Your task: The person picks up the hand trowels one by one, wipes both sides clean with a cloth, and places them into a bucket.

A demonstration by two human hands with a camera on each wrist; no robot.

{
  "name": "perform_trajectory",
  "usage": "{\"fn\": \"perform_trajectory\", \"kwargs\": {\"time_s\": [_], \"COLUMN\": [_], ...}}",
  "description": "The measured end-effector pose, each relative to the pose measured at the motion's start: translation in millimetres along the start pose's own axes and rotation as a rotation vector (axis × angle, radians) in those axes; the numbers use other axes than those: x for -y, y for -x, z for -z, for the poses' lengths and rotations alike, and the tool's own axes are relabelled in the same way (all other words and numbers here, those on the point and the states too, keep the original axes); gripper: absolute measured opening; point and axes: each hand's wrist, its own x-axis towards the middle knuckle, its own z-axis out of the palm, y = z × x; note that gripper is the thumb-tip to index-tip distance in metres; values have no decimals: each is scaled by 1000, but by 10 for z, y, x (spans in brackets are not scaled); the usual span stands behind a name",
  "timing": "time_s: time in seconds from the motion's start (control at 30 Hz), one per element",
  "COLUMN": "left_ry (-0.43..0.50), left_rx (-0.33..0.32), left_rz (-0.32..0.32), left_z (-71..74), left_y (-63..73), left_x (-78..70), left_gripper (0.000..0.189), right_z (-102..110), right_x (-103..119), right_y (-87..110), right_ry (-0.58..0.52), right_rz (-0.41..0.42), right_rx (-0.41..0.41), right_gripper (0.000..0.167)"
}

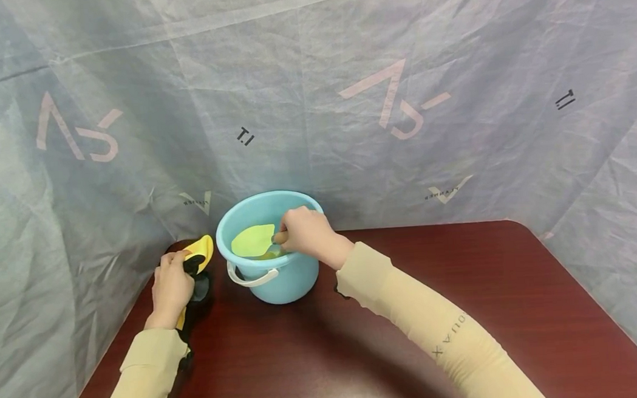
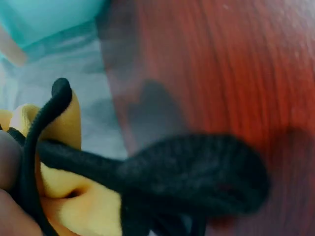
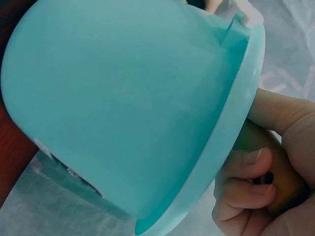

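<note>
My right hand (image 1: 311, 231) reaches over the near rim of a light-blue bucket (image 1: 296, 281) and grips a brown wooden-handled tool (image 3: 284, 183). A hole shows near the handle's end; the working end is hidden by the bucket wall in the right wrist view. Inside the bucket lies a flat yellow-green piece (image 1: 252, 241), just left of the handle. To the left of the bucket, my left hand (image 1: 172, 286) holds a soft yellow fabric item with black edging (image 2: 81, 201). A dark rounded flap (image 2: 206, 172) sticks out from it over the table.
The bucket's white handle (image 1: 253, 282) hangs down on its front left side. Bucket and hands are at the far left of a dark red-brown wooden table (image 1: 445, 301). Grey printed cloth (image 1: 312, 102) hangs behind the table and along both sides.
</note>
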Motion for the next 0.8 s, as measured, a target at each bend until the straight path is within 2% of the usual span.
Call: {"fn": "perform_trajectory", "kwargs": {"time_s": [0.1,0.2,0.43,0.8], "left_ry": [-11,-31,-125,-213], "left_rx": [40,66,145,302], "left_rz": [29,52,60,53], "left_z": [-74,-150,-301,-293], "left_y": [-34,-56,-53,39], "left_x": [47,95,150,85], "left_gripper": [51,52,52,43], "right_z": [-34,-71,-106,-150], "right_x": [58,100,165,161], "right_y": [-44,-93,-169,-283], "right_ry": [18,53,158,276], "right_rz": [0,-20,-54,13], "right_rx": [15,47,139,230], "right_gripper": [52,50,35,25]}}
